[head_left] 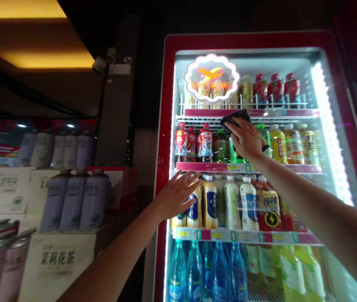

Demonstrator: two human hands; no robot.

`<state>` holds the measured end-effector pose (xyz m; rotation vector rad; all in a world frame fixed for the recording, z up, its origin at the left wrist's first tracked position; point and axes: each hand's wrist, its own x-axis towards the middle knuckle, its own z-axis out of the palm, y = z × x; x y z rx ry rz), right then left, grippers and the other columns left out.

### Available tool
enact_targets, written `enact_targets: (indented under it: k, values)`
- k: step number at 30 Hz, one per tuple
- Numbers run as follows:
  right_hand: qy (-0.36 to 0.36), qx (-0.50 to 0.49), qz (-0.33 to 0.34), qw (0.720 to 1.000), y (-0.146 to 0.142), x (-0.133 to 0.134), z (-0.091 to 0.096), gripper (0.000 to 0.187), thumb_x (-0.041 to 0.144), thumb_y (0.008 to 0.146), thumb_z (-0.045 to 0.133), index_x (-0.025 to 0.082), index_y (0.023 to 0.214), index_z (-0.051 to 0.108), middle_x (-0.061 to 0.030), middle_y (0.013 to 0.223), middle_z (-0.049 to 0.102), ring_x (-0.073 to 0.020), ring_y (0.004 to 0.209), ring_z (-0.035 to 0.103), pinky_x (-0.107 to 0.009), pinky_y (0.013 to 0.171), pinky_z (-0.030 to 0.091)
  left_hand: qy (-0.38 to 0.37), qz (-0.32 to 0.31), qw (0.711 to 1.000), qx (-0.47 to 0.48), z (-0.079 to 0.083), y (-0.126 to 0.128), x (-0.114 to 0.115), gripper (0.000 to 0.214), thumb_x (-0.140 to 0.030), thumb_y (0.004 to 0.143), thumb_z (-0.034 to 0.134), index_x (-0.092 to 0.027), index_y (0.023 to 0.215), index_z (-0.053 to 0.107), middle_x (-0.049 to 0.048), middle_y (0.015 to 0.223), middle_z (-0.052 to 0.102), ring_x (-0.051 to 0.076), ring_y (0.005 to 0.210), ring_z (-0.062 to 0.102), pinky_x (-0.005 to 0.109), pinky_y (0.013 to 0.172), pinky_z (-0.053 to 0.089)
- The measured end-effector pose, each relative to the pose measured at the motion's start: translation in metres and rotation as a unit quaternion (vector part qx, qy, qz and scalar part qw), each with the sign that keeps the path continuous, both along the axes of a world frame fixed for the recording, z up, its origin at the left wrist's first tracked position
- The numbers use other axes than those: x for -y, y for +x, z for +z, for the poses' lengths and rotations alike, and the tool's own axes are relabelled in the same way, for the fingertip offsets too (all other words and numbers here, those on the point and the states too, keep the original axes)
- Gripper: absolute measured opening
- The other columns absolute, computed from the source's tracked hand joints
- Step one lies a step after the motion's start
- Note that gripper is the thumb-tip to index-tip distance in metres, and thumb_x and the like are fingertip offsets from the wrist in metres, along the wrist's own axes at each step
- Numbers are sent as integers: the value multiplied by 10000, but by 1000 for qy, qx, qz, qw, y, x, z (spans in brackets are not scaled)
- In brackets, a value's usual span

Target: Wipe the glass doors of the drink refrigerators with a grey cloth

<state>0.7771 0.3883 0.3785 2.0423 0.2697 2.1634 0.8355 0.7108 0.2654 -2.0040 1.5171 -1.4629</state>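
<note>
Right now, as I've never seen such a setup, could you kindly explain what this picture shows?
Certainly. There is no machine here: these are a person's two bare hands, seen from a camera worn on that person's head. The right hand holds a dark cloth under its fingers, seemingly against the glass front of a lit, red-framed drinks fridge. The left hand holds nothing visible; its fingers are spread before the glass, though I can't tell whether they touch it. Behind the glass, bottles stand on shelves, including blue ones low down. To the left are purple canisters on pale boxes.
</note>
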Motion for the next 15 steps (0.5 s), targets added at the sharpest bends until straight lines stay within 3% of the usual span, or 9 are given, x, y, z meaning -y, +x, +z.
enact_targets:
  k: [3, 6, 8, 11, 13, 15]
  values:
    - [37, 55, 7, 998, 24, -46, 11, 467, 301, 1016, 427, 327, 1466, 549, -55, 1516, 546, -346, 1403, 483, -609, 1122, 437, 0, 0, 1000, -12, -1, -2, -1, 592, -395, 1010, 517, -245, 1560, 359, 65, 1670, 324, 250, 1559, 256, 512, 1271, 239]
    - [-50, 13, 4, 999, 30, -79, -1, 474, 301, 1024, 433, 342, 1490, 517, -47, 1540, 522, -329, 1431, 456, -596, 1147, 409, -12, -9, 1000, -23, 0, -5, -2, 564, -372, 1012, 510, -238, 1546, 387, 67, 1646, 377, 249, 1552, 276, 513, 1270, 247]
    - [-136, -33, 10, 990, 23, -80, -14, 474, 275, 1023, 448, 352, 1486, 516, -33, 1542, 524, -299, 1440, 452, -573, 1161, 399, -20, -11, 999, -28, 0, -7, -2, 537, -357, 1016, 498, -229, 1530, 410, 74, 1628, 409, 250, 1546, 291, 521, 1265, 257]
    - [-248, -98, 23, 964, 9, -59, -23, 469, 248, 1011, 476, 387, 1455, 539, 10, 1523, 548, -245, 1426, 477, -525, 1174, 399, -29, 0, 999, -29, -1, -9, -2, 506, -349, 1021, 484, -218, 1508, 437, 75, 1617, 428, 252, 1540, 308, 530, 1253, 281]
    - [-247, -98, 23, 964, 6, -47, -17, 464, 242, 1007, 468, 386, 1439, 558, 12, 1510, 562, -240, 1408, 498, -508, 1167, 414, -36, 8, 999, -19, -2, -9, -2, 502, -351, 1025, 472, -210, 1505, 436, 74, 1618, 427, 250, 1537, 314, 524, 1254, 280]
    - [-175, -55, 22, 983, 13, -49, -2, 460, 244, 1009, 443, 352, 1436, 573, -19, 1502, 567, -267, 1393, 513, -519, 1144, 435, -52, 16, 999, -5, -4, -9, -2, 503, -357, 1034, 448, -197, 1510, 426, 79, 1623, 419, 245, 1537, 313, 508, 1261, 270]
